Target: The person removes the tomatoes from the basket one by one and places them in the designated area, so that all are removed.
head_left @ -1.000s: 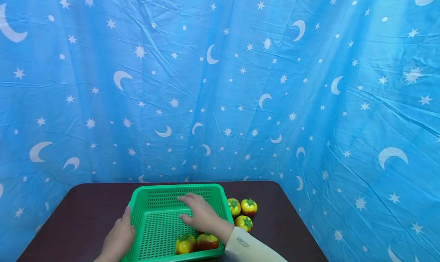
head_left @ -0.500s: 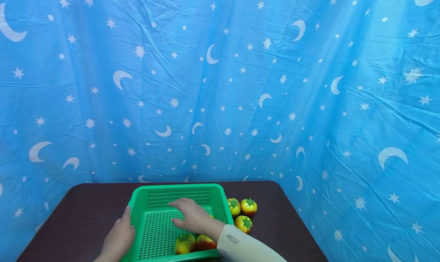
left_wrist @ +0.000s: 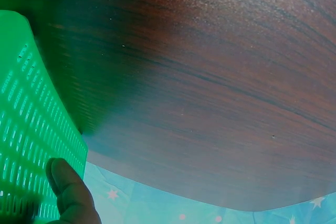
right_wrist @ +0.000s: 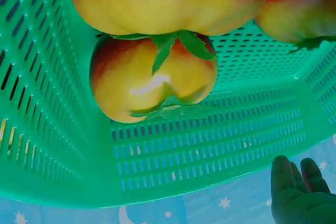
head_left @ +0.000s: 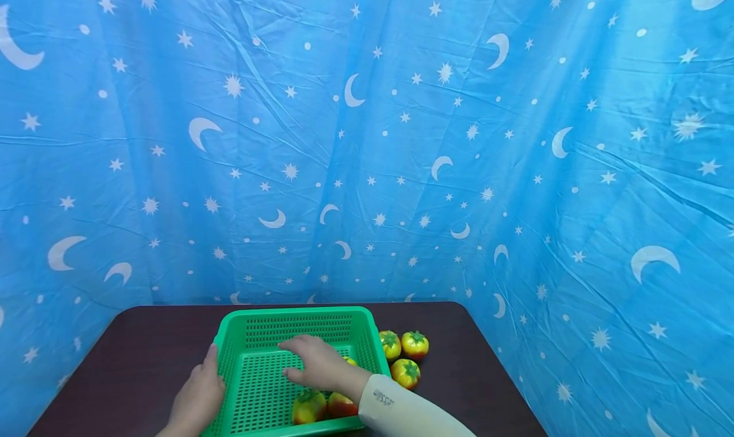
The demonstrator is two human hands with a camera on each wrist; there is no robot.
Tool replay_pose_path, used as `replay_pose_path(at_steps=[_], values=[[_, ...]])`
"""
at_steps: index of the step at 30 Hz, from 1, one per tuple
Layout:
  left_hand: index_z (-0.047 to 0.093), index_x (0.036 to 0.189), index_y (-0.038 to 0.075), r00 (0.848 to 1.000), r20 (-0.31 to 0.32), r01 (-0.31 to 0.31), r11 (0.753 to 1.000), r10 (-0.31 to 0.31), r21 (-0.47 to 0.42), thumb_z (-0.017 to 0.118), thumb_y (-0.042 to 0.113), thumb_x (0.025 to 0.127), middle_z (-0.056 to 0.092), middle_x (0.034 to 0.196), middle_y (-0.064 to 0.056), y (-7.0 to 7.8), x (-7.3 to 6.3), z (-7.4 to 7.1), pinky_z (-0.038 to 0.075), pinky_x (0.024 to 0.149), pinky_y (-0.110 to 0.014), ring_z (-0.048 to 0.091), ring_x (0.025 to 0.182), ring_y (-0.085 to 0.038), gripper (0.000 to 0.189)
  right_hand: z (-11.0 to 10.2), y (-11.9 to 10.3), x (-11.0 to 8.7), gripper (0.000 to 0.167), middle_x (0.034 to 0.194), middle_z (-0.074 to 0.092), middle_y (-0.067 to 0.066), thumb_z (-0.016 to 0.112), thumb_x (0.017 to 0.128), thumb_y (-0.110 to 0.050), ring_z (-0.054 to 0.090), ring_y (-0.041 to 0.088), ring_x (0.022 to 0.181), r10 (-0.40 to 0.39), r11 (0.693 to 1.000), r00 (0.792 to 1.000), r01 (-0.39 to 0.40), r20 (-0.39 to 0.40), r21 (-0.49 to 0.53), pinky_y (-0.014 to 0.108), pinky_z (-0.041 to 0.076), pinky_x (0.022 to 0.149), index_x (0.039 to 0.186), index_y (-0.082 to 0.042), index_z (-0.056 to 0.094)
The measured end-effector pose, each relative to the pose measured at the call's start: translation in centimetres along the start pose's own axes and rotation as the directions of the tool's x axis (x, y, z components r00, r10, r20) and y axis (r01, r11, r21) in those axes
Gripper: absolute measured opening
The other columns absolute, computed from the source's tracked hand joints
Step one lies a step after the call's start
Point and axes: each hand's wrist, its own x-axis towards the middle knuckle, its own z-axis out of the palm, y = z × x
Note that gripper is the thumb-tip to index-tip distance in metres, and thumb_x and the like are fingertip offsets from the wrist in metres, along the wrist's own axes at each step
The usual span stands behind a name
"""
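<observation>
A green plastic basket (head_left: 309, 311) with slotted walls stands on the dark table. My left hand (head_left: 197, 395) holds its left rim; in the left wrist view, fingers (left_wrist: 71, 190) lie along the outer wall. My right hand (head_left: 318, 364) hovers over the basket, fingers extended and holding nothing. Shiny yellow-red tomatoes with green leaf tops lie inside: a tomato (head_left: 309, 406) at the near edge, another tomato (head_left: 342, 405) beside it, and a third tomato (head_left: 350, 360) mostly hidden by my right hand. The right wrist view shows a large tomato (right_wrist: 163, 3) close up.
Right of the basket, three more tomatoes sit on the table: one tomato (head_left: 391, 345) close to the basket wall, another tomato (head_left: 415, 345) beside it and a nearer tomato (head_left: 405, 373). A blue curtain (head_left: 367, 169) with moons and stars hangs behind the dark wooden table (head_left: 155, 354).
My right hand has moved left and slightly nearer over the basket, uncovering part of a tomato behind the wrist. My left hand and the basket have stayed put.
</observation>
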Motion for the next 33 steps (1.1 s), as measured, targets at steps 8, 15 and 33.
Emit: replay_pose_path(at_steps=[8,15,33], values=[[0.007,0.154,-0.014,1.000,0.014,0.012,1.000,-0.012,-0.004,0.044,0.003,0.098,0.053,0.119,-0.037,-0.1,0.1,0.1,0.047,0.063,-0.042,0.061,0.084,-0.031,0.070,0.7,0.2,0.4,0.049,0.148,0.052,-0.015,0.057,0.100,-0.044,0.048,0.006,0.138,-0.073,0.997,0.990,0.076,0.118,-0.021,0.029,0.045,0.110,0.147,-0.032,0.049],[0.007,0.155,-0.013,1.000,0.016,0.024,1.000,-0.023,-0.011,0.046,0.003,0.098,0.054,0.117,-0.036,-0.1,0.2,0.2,0.046,0.062,-0.041,0.059,0.080,-0.028,0.071,0.8,0.3,0.3,0.051,0.149,0.052,-0.013,0.057,0.100,-0.044,0.047,0.008,0.139,-0.106,0.994,0.980,0.109,0.170,-0.004,0.029,0.045,0.111,0.148,-0.028,0.049],[0.006,0.154,-0.014,0.999,0.023,0.029,0.999,-0.028,-0.034,0.043,0.003,0.098,0.055,0.111,-0.032,0.1,0.0,0.1,0.044,0.060,-0.038,0.055,0.074,-0.025,0.069,2.3,0.3,0.3,0.041,0.146,0.056,-0.011,0.050,0.105,-0.031,0.047,0.002,0.137,-0.199,0.979,0.877,0.193,0.438,0.059,0.020,0.041,0.110,0.144,-0.019,0.056]])
